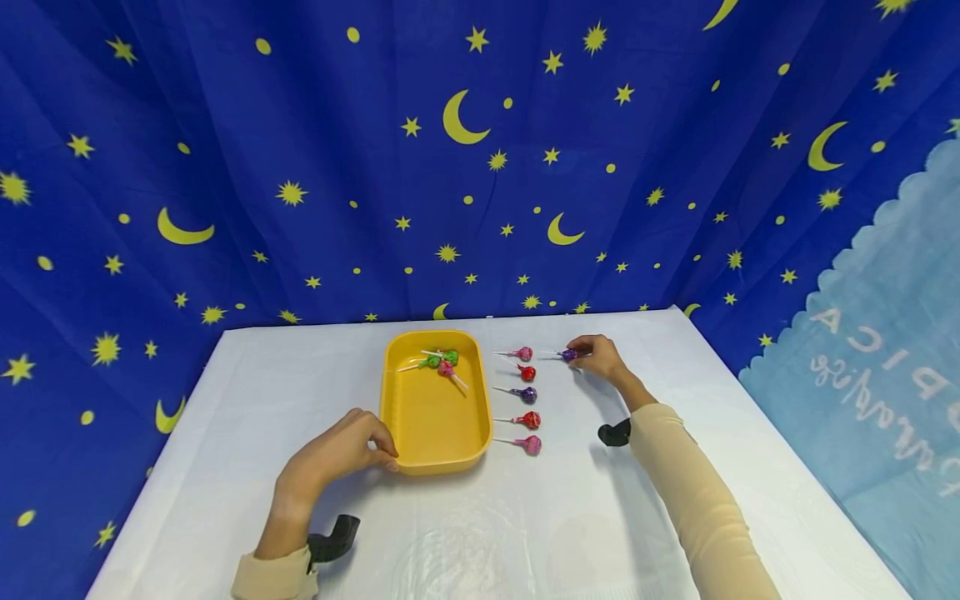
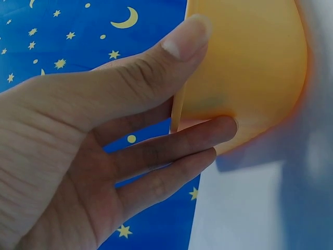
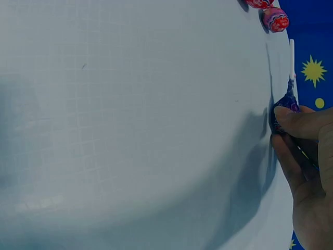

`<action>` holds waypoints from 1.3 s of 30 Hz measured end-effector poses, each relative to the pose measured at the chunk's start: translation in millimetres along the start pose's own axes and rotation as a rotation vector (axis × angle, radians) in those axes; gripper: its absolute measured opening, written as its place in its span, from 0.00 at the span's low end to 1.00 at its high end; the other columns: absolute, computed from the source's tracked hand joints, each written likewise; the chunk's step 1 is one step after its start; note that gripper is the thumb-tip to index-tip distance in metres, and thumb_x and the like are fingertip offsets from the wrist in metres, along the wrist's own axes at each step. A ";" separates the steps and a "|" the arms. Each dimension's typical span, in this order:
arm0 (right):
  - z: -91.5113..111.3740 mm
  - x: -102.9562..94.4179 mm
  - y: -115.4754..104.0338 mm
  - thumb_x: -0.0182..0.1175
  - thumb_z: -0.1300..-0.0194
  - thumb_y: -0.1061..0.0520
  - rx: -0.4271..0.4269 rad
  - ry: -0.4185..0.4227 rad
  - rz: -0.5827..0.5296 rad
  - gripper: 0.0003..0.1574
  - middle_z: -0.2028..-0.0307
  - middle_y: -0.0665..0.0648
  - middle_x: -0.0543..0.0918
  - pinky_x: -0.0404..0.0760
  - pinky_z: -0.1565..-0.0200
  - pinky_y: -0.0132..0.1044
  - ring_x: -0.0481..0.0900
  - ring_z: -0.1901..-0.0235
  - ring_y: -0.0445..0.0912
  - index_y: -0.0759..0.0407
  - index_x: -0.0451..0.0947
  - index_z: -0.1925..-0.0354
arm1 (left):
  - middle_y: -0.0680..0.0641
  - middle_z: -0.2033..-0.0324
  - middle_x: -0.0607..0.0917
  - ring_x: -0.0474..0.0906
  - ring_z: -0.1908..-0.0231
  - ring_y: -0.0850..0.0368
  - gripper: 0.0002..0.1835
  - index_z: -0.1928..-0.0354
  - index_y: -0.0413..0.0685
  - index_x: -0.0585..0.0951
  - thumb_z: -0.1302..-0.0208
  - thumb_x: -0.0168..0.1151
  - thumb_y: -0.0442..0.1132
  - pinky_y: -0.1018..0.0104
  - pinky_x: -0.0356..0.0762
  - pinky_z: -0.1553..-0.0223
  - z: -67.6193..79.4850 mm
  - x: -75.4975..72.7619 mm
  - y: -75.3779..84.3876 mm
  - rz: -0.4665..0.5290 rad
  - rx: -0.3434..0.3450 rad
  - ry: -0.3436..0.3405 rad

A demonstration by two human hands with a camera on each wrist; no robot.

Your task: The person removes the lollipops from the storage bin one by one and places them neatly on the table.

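A yellow tray (image 1: 437, 421) stands on the white table, with two green lollipops (image 1: 450, 357) and a pink lollipop (image 1: 446, 369) lying near its far end. At the tray's near left corner my left hand (image 1: 337, 454) holds the rim, thumb (image 2: 190, 39) on the wall. My right hand (image 1: 600, 360) pinches a purple-wrapped lollipop (image 3: 289, 101) by its head, at the table's far right part; its white stick points left in the head view. Between tray and right hand several lollipops lie in a column, among them a dark purple one (image 1: 528, 395).
In that column are also pink (image 1: 532, 445) and red (image 1: 532, 419) lollipops, sticks toward the tray. A blue curtain (image 1: 360, 167) with yellow stars and moons hangs behind the white table (image 1: 300, 367). Light blue cloth (image 1: 885, 333) hangs at the right. Black wrist mounts (image 1: 335, 537) sit on both wrists.
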State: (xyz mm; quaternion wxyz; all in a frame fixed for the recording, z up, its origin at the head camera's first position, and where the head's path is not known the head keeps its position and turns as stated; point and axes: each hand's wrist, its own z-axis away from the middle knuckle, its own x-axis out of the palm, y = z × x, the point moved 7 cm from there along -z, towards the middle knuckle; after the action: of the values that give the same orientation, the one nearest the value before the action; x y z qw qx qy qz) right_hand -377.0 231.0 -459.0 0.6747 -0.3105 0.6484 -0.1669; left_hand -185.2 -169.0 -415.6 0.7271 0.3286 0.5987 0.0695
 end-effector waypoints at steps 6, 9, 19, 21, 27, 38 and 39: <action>0.2 -0.4 -2.8 0.67 0.44 0.67 -0.004 -0.028 0.001 0.21 0.55 0.68 0.84 0.78 0.51 0.46 0.82 0.54 0.58 0.71 0.80 0.50 | 0.63 0.75 0.83 0.76 0.63 0.57 0.04 0.76 0.60 0.87 0.51 0.75 0.43 0.57 0.73 0.54 -0.7 -0.2 0.8 -0.001 0.030 0.000; 0.5 -1.3 -4.0 0.67 0.44 0.68 -0.001 -0.039 -0.004 0.22 0.54 0.69 0.84 0.78 0.51 0.47 0.82 0.54 0.59 0.71 0.79 0.50 | 0.63 0.75 0.84 0.76 0.65 0.58 0.04 0.76 0.59 0.88 0.50 0.75 0.42 0.59 0.74 0.56 -1.5 0.0 1.6 -0.005 0.055 -0.002; -1.0 -2.7 -3.7 0.67 0.45 0.68 -0.002 -0.035 -0.003 0.22 0.54 0.69 0.84 0.78 0.52 0.45 0.82 0.54 0.59 0.72 0.79 0.50 | 0.62 0.75 0.84 0.77 0.64 0.56 0.03 0.75 0.57 0.88 0.50 0.75 0.42 0.58 0.74 0.56 -2.3 -0.5 2.1 0.000 0.054 -0.009; -2.7 -3.0 -4.2 0.66 0.45 0.69 -0.010 -0.030 -0.008 0.23 0.53 0.70 0.84 0.79 0.51 0.46 0.82 0.52 0.60 0.72 0.79 0.49 | 0.62 0.75 0.84 0.77 0.65 0.57 0.03 0.75 0.57 0.88 0.50 0.75 0.42 0.59 0.74 0.56 -2.2 -0.5 2.1 0.001 0.053 -0.009; -7.4 -5.5 -11.3 0.64 0.42 0.70 -0.033 -0.002 -0.035 0.24 0.48 0.72 0.80 0.77 0.45 0.52 0.78 0.47 0.64 0.73 0.77 0.46 | 0.63 0.76 0.84 0.76 0.66 0.59 0.04 0.76 0.59 0.88 0.50 0.75 0.42 0.60 0.74 0.57 -2.9 0.8 0.7 -0.002 0.051 -0.012; -14.5 2.5 -45.0 0.63 0.41 0.71 -0.130 -0.009 -0.058 0.22 0.48 0.73 0.80 0.78 0.46 0.52 0.79 0.48 0.64 0.75 0.76 0.47 | 0.62 0.75 0.84 0.76 0.66 0.58 0.03 0.75 0.58 0.88 0.50 0.75 0.42 0.59 0.73 0.57 -3.8 1.1 0.8 0.003 0.035 -0.022; -15.5 4.0 -48.8 0.63 0.41 0.71 -0.135 -0.014 -0.059 0.22 0.48 0.73 0.80 0.78 0.46 0.52 0.79 0.48 0.63 0.74 0.77 0.47 | 0.62 0.75 0.84 0.76 0.66 0.58 0.03 0.75 0.58 0.88 0.50 0.75 0.42 0.60 0.73 0.57 -3.8 1.4 0.7 0.003 0.035 -0.023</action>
State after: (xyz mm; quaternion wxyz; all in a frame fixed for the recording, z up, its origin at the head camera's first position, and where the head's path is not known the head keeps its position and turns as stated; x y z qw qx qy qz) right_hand -383.2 188.7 -430.5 0.6515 -0.3756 0.6441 -0.1404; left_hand -188.2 -166.2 -416.6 0.7280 0.3429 0.5910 0.0567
